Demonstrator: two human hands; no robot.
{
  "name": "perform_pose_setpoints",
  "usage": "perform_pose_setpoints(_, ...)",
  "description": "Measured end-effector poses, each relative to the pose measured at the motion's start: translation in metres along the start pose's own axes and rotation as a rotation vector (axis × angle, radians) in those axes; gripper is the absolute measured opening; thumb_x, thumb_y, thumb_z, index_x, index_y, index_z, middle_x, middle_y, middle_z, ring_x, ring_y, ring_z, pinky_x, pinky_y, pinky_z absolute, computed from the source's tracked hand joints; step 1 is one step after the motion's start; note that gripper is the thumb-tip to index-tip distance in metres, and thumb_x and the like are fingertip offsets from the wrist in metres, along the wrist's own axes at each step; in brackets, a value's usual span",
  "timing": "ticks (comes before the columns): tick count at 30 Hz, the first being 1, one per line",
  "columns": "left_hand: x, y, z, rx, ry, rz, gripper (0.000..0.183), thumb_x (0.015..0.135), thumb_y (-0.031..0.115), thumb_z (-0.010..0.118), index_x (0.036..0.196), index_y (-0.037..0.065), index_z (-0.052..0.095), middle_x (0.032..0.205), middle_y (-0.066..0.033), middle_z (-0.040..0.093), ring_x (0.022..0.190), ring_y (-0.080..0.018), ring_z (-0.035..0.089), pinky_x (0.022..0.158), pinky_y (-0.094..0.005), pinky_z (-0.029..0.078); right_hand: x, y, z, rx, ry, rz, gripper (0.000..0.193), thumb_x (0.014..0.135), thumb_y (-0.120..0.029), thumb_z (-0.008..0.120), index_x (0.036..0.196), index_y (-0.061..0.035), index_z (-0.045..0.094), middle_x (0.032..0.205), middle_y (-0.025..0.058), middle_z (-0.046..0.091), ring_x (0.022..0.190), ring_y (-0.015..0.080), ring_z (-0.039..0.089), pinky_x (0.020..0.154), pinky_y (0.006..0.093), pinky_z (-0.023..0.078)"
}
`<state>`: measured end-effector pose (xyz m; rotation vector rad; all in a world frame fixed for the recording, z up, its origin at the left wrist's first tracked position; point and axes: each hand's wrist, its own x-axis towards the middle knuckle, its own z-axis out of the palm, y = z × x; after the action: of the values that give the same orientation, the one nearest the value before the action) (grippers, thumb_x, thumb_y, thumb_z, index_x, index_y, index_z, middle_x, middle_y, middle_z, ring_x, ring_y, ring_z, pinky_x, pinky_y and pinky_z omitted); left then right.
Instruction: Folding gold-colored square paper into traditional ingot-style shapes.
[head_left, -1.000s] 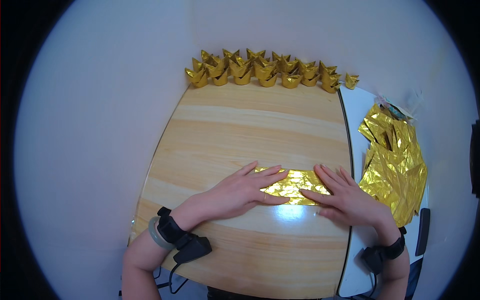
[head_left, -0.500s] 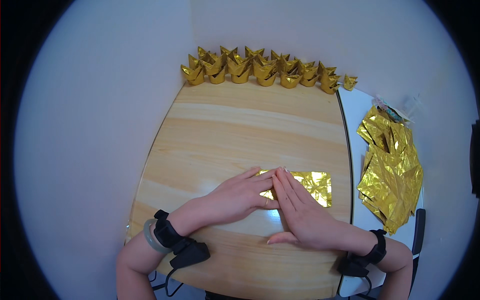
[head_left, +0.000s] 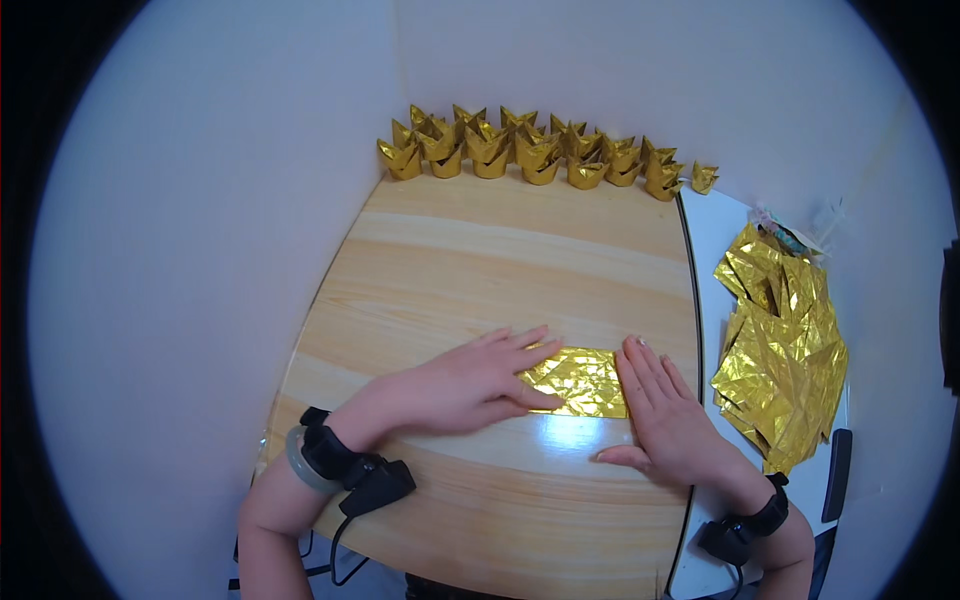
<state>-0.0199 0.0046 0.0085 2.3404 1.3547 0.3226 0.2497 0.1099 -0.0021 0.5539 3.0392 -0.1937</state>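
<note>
A folded rectangle of shiny gold foil paper (head_left: 585, 383) lies flat on the wooden table, creased all over. My left hand (head_left: 468, 383) rests palm down across the paper's left end, fingers spread and holding nothing. At its right end lies my right hand (head_left: 675, 425), stretched out flat with the fingers side by side and the thumb apart. The fingers hide where the paper ends on that side, so I cannot tell how far they overlap it.
Several folded gold paper ingots (head_left: 488, 150) line the far edge of the wooden tabletop (head_left: 500, 260). A smaller gold piece (head_left: 704, 177) stands beside them. On the white surface (head_left: 705, 220) at the right lies a pile of gold foil sheets (head_left: 785, 360). Walls rise behind and at left.
My right hand has slid rightward from the middle of the paper to its right end, away from my left hand. More of the foil between the hands is uncovered.
</note>
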Motion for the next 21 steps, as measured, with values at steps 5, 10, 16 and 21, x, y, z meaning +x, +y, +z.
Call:
perform_pose_setpoints(5, 0.03, 0.021, 0.0, -0.165, 0.203, -0.011, 0.052, 0.097, 0.028, 0.051, 0.143, 0.007, 0.039, 0.153, -0.0238, 0.022, 0.144, -0.0394, 0.017, 0.116, -0.0495, 0.017, 0.0, -0.001, -0.001, 0.015, -0.002, 0.021, 0.104, 0.084, -0.066, 0.053, 0.145, 0.011, 0.018, 0.153, 0.0293, 0.018, 0.145, 0.0376, 0.016, 0.117, 0.0485, 0.014)
perform_pose_setpoints(10, 0.073, 0.059, 0.046, -0.227, 0.157, 0.081, 0.077, 0.098, 0.043, 0.046, 0.149, -0.004, 0.013, 0.155, -0.026, 0.012, 0.145, -0.0406, 0.008, 0.116, -0.051, 0.015, -0.001, 0.0, 0.001, -0.122, -0.031, -0.061, 0.092, 0.087, -0.05, 0.056, 0.147, 0.0082, 0.018, 0.154, 0.0289, 0.015, 0.146, 0.0365, 0.012, 0.118, 0.0477, 0.009)
perform_pose_setpoints(16, 0.068, 0.054, 0.047, -0.071, 0.053, 0.014, 0.082, 0.098, 0.051, 0.042, 0.149, -0.005, 0.011, 0.155, -0.028, 0.011, 0.146, -0.041, 0.005, 0.116, -0.0492, 0.015, -0.001, 0.0, 0.003, -0.189, -0.05, -0.008, 0.089, 0.087, -0.048, 0.056, 0.147, 0.0077, 0.019, 0.155, 0.0281, 0.014, 0.146, 0.0357, 0.012, 0.118, 0.0496, 0.008)
perform_pose_setpoints(21, 0.043, 0.038, 0.039, -0.042, 0.011, -0.075, 0.079, 0.098, 0.048, 0.041, 0.149, -0.004, 0.011, 0.156, -0.026, 0.011, 0.146, -0.0392, 0.006, 0.117, -0.0489, 0.014, 0.0, -0.002, -0.001, -0.019, 0.027, 0.007, 0.1, 0.085, -0.063, 0.053, 0.145, 0.0105, 0.02, 0.152, 0.0285, 0.02, 0.145, 0.0374, 0.017, 0.116, 0.0513, 0.014)
